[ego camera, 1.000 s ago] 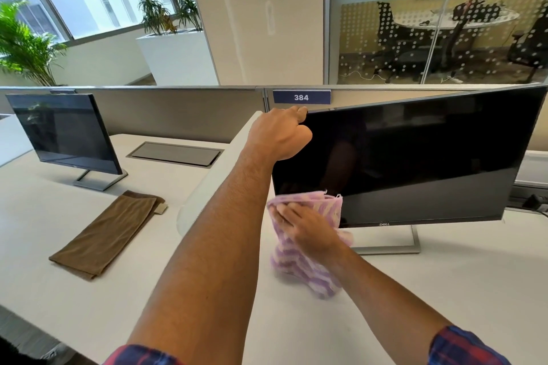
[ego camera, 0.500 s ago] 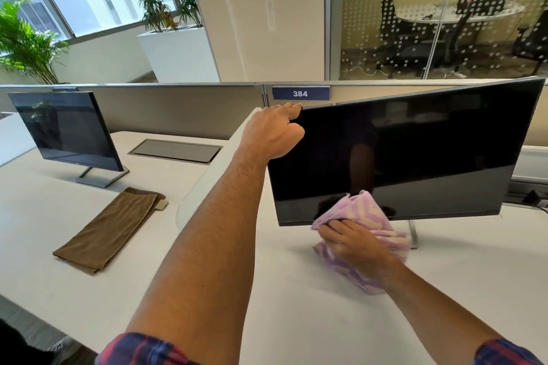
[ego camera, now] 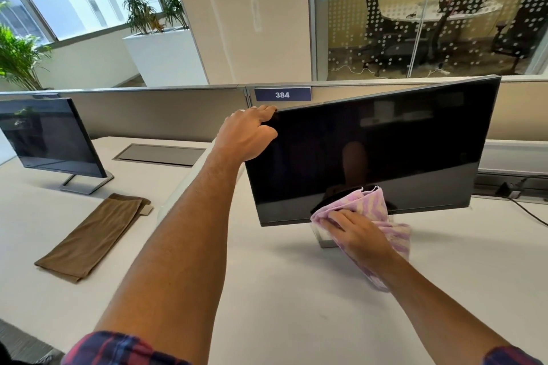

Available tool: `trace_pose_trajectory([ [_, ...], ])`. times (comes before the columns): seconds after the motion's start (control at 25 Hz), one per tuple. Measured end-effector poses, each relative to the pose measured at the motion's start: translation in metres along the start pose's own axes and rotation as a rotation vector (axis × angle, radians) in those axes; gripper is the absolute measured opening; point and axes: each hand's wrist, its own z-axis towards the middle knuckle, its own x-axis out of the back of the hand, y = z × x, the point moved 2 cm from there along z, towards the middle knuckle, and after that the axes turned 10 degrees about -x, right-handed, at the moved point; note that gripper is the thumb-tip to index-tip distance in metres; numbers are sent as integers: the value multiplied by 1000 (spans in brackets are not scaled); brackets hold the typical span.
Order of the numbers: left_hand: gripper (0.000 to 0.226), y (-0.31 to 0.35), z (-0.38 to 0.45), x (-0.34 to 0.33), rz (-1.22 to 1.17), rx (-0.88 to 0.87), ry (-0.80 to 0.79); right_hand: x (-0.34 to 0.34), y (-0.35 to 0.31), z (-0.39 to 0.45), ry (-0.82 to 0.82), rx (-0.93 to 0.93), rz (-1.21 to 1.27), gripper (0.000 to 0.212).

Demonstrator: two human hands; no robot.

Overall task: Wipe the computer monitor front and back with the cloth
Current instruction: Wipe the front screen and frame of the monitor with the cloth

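On the white desk (ego camera: 267, 290), left hand (ego camera: 247, 135) grips the monitor (ego camera: 370, 157) at its top left corner; right hand (ego camera: 360, 231) presses the pink cloth (ego camera: 373, 201) flat along its bottom edge. Pushing harder could tip the screen backward.

Cloth (ego camera: 374, 205) against monitor (ego camera: 385, 142) bottom edge

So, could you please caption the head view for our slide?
Left hand steadies the monitor while right hand wipes its lower edge with the striped cloth.
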Motion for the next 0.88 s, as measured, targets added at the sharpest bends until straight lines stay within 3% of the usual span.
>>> trace_pose_trajectory([
  [0.12,58,-3,-1,-1,-39,12,3,11,23,-15,-16,-52,-38,49],
  [0.28,56,0,1,0,-68,34,13,31,89,-51,54,-255,-53,35],
  [0.48,57,3,1,-1,-80,44,4,71,147,-86,102,-796,-58,29],
  [0.6,58,1,1,-1,-88,46,-1,82,158,-91,135,-1064,54,29],
  [0.76,56,-1,3,-1,-81,23,4,86,155,-74,302,-1427,257,16],
  [0.88,56,-2,4,-3,-72,24,9,90,147,-68,322,-1508,288,20],
])
